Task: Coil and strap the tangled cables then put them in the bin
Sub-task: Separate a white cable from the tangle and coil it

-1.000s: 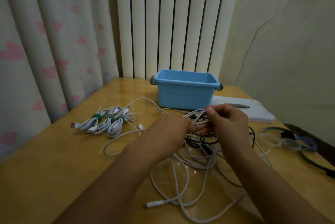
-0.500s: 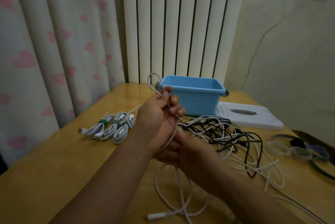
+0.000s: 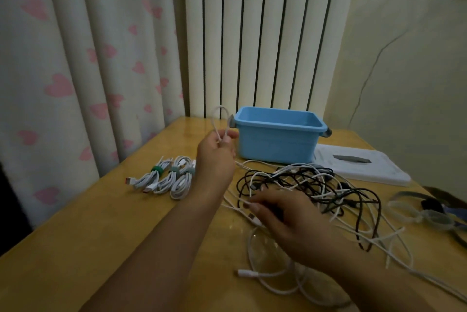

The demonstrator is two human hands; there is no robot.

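A white cable rises from the left hand as a narrow upright loop, its long axis near vertical and its bend pointing up, just left of the blue bin. The left hand's fingers are curled and pinch the two strands where the loop closes. The tangle of white and black cables sprawls on the worktop in front of the bin, spreading mostly left to right, with loose white ends trailing toward the near edge. The right hand lies low at the tangle's near left side, fingers bent over a white strand with a connector; whether they grip it or only rest on it is unclear. Three strapped white coils lie side by side left of the left hand, their long axes running diagonally away from the viewer.

Half a second ago both hands were bunched together, the right tucked under the left; now the right has dropped to the worktop and the left is raised alone, farther toward the bin.

A white flat board sits right of the bin. The straps and ring-shaped items at the right edge are dim, partly cut off and hard to identify.
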